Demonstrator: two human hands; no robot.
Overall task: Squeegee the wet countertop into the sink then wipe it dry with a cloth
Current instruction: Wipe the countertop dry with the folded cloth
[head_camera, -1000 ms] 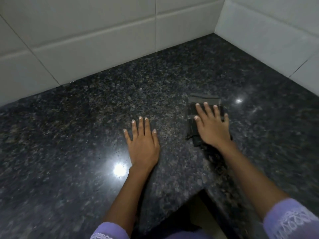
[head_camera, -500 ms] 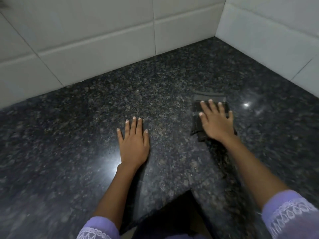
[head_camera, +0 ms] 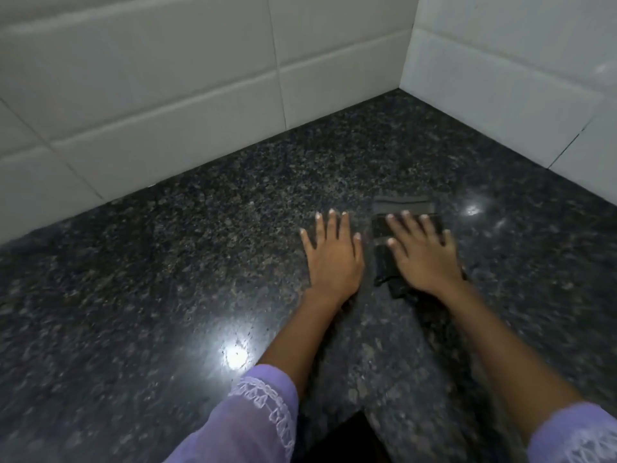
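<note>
The cloth (head_camera: 384,259) is dark, folded and flat, lying on the speckled black counter (head_camera: 200,262) toward its far corner. The right hand (head_camera: 424,259) presses it with straight, spread fingers. Just beside it, the left hand (head_camera: 334,259) rests flat on the counter.

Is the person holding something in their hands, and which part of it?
Nothing is gripped. The right hand presses flat, fingers straight, on the middle of a dark folded cloth. The left hand lies flat on the bare countertop.
</note>
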